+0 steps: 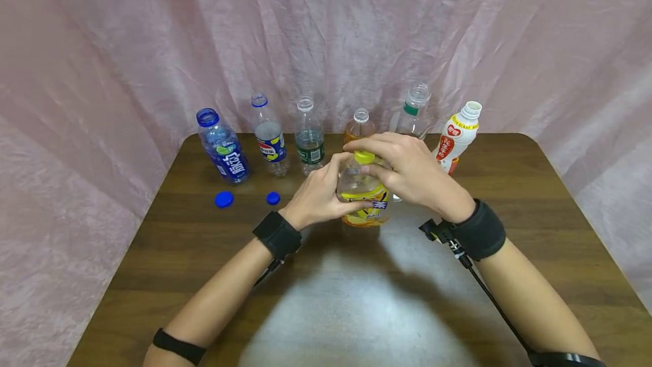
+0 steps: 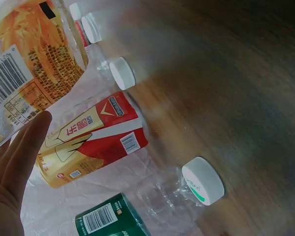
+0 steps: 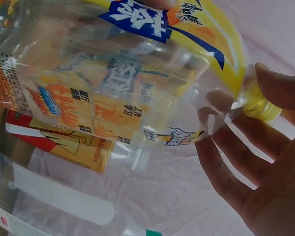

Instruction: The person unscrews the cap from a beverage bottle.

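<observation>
In the head view a clear plastic bottle [image 1: 363, 188] with a yellow and orange label stands upright between both hands, over the middle of the table. My left hand [image 1: 318, 194] grips its body from the left, with the thumb across the front of the label. A yellow cap [image 1: 364, 157] sits at its neck. From the right, my right hand [image 1: 407, 169] pinches the cap from above. The right wrist view has the thumb at the yellow cap [image 3: 261, 105] and the fingers spread below the neck. Orange label print [image 2: 37, 54] faces the left wrist camera.
Uncapped bottles line the back: a blue one [image 1: 224, 149], one with a blue neck ring [image 1: 270, 135], a green-labelled one [image 1: 308, 140], and others further right, including a white bottle [image 1: 457, 136]. Two blue caps [image 1: 224, 199] lie at the left. White caps [image 2: 203, 181] lie before other bottles.
</observation>
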A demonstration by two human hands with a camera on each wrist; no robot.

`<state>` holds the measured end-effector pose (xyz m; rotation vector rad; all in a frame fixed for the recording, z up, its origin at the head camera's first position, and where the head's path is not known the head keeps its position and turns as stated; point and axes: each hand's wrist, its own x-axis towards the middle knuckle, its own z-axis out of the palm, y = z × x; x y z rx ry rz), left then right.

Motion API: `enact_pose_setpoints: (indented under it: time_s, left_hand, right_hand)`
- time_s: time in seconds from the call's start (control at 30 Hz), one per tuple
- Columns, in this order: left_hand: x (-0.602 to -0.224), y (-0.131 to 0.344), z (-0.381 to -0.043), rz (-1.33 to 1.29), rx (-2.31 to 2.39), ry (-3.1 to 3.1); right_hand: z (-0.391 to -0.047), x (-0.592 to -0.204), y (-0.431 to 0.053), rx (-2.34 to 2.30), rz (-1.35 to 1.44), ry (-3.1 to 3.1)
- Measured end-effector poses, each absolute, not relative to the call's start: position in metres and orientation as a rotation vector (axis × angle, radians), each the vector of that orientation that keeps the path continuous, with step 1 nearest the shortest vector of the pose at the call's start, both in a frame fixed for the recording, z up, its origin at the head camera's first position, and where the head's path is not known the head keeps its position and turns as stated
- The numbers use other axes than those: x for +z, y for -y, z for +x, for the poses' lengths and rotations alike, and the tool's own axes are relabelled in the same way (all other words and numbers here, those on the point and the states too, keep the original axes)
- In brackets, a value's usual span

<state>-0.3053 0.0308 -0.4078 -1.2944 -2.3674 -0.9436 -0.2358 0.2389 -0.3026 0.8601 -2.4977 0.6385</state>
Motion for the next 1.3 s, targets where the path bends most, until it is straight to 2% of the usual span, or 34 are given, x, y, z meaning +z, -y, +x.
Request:
enact_pose_setpoints:
  time_s: [0.27, 0.4, 0.57, 1.3]
  left_hand:
    - [-0.407, -0.035, -0.307, -1.279, -0.896, 2.349]
    - [-0.409, -0.036, -0.306, -1.243, -0.874, 2.346]
    - [-0.411, -0.037, -0.306, -1.212, -0.861, 2.328]
    - [-0.412, -0.037, -0.306, -1.177, -0.727, 2.326]
  right_hand:
    - [-0.238, -0.303, -0.239, 0.743, 0.716, 2.382]
    - [-0.238, -0.298, -0.232, 0.645, 0.558, 2.284]
    - [-0.238, -0.298, -0.226, 0.558, 0.495, 2.279]
    - [-0.239, -0.309, -0.231, 0.477, 0.731, 2.237]
